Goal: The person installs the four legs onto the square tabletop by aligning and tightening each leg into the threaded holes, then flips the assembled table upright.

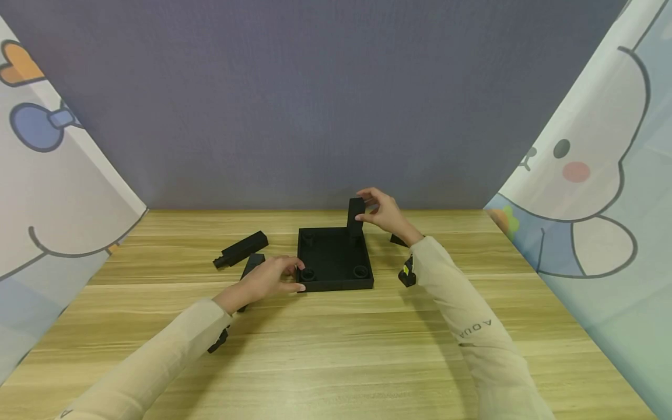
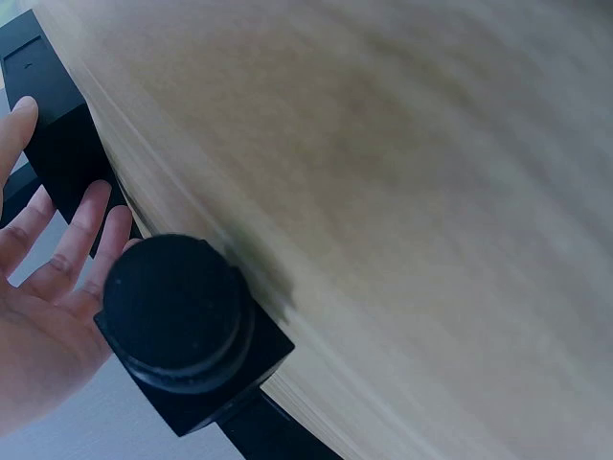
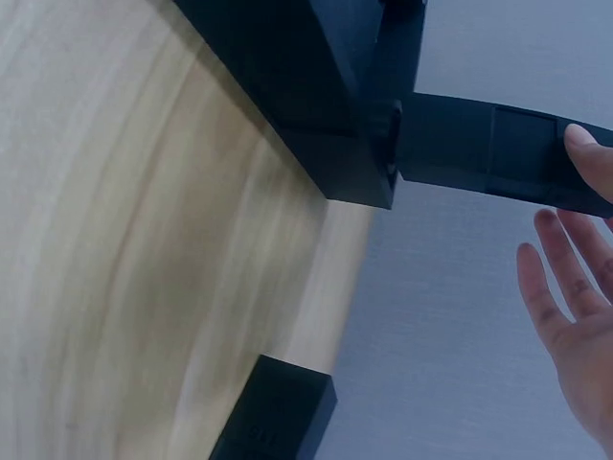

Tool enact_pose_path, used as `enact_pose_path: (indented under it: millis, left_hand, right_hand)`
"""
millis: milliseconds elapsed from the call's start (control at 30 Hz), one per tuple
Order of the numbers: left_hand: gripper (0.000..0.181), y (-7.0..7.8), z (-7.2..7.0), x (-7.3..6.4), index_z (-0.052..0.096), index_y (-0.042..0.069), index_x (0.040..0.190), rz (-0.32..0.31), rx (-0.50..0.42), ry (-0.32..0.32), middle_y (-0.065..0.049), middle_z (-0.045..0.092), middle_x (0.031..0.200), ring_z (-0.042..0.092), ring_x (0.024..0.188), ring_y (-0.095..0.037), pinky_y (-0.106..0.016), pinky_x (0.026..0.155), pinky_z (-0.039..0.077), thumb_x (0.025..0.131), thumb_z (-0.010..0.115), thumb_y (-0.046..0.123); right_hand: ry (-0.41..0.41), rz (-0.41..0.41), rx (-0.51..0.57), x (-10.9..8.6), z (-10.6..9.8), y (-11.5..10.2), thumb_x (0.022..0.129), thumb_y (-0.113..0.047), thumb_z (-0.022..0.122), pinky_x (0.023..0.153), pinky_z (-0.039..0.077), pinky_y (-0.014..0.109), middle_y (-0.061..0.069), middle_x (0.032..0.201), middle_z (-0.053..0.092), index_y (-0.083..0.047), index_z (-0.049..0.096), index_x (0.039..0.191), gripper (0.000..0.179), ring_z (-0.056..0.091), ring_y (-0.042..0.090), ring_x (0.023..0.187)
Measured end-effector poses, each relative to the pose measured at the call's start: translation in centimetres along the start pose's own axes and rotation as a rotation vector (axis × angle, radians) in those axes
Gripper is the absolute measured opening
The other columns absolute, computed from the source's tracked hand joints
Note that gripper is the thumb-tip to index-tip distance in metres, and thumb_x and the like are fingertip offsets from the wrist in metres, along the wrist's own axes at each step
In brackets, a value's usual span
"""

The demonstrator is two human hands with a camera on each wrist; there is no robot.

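Note:
A square black tray-like base (image 1: 336,285) lies on the table with round sockets at its corners. Its near left corner is between the thumb and fingers of my left hand (image 1: 268,279). A black rectangular leg (image 1: 355,211) stands upright at the far right corner, its foot overlapping the socket there. My right hand (image 1: 385,214) pinches this leg near its top, thumb on one face; in the right wrist view the leg (image 3: 450,139) rises from the base. Beside my left hand, a second leg with a round end (image 2: 172,311) is partly hidden in the head view.
Left of the base lies another black leg (image 1: 244,248) with a narrower end. A further black block (image 3: 278,407) is at the right, mostly behind my right wrist in the head view. A grey wall panel (image 1: 315,105) rises behind the wooden table (image 1: 325,361), with cartoon-printed sheets at both sides.

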State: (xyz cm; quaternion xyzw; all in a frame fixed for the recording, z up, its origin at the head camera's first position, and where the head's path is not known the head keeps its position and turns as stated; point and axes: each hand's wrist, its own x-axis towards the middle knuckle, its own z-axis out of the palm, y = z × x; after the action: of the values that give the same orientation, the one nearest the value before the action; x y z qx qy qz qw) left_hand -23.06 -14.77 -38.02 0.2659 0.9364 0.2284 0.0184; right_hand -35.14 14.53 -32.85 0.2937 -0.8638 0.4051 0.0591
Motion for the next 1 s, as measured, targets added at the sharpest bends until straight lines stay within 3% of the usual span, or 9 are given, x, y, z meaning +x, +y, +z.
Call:
enact_pose_path:
  millis: [200, 333, 533, 767, 1000]
  left_hand:
    - [0.04, 0.1, 0.0, 0.0, 0.06, 0.016, 0.11, 0.003, -0.004, -0.003, 0.0, 0.063, 0.096, 0.061, 0.086, -0.015, -0.031, 0.072, 0.05, 0.078, 0.07, 0.038]
    - [0.04, 0.0, 0.0, 0.0, 0.06, 0.016, 0.11, 0.0, -0.005, -0.003, 0.001, 0.063, 0.095, 0.061, 0.085, -0.015, -0.03, 0.071, 0.05, 0.078, 0.07, 0.038]
    - [0.041, 0.0, 0.0, 0.0, 0.06, 0.017, 0.11, -0.002, -0.001, -0.003, 0.001, 0.063, 0.095, 0.061, 0.085, -0.014, -0.03, 0.071, 0.05, 0.078, 0.07, 0.04]
    - [0.041, 0.1, 0.1, 0.0, 0.06, 0.017, 0.11, 0.0, -0.002, -0.002, 0.002, 0.063, 0.095, 0.061, 0.085, -0.014, -0.03, 0.071, 0.05, 0.078, 0.069, 0.041]
    - [0.041, 0.1, 0.1, 0.0, 0.06, 0.017, 0.11, -0.007, -0.01, -0.004, 0.001, 0.063, 0.096, 0.061, 0.086, -0.014, -0.031, 0.072, 0.05, 0.078, 0.07, 0.041]
  right_hand:
    - [-0.066, -0.009, 0.004, 0.3, -0.6, -0.2, 0.08, -0.007, 0.069, 0.085, 0.048, 0.043, 0.015, 0.128, 0.049, -0.001, 0.047, 0.128, 0.053, 0.052, 0.031, 0.109]
    - [-0.082, -0.01, 0.025, 0.3, -0.7, -0.2, 0.081, -0.004, 0.068, 0.084, 0.049, 0.045, 0.016, 0.12, 0.053, -0.002, 0.049, 0.126, 0.048, 0.054, 0.029, 0.105]
    - [-0.025, -0.007, 0.039, 0.0, -0.4, 0.0, 0.081, -0.006, 0.068, 0.078, 0.05, 0.042, 0.014, 0.107, 0.06, -0.006, 0.054, 0.12, 0.042, 0.058, 0.028, 0.096]
    - [0.05, -0.03, 0.041, -0.4, 0.2, 0.5, 0.079, -0.013, 0.071, 0.074, 0.051, 0.037, 0.013, 0.106, 0.06, -0.006, 0.055, 0.117, 0.042, 0.058, 0.034, 0.096]
    - [0.065, -0.03, 0.035, -0.4, 0.2, 0.6, 0.078, -0.015, 0.073, 0.075, 0.052, 0.041, 0.013, 0.107, 0.059, -0.006, 0.055, 0.116, 0.044, 0.06, 0.036, 0.094]
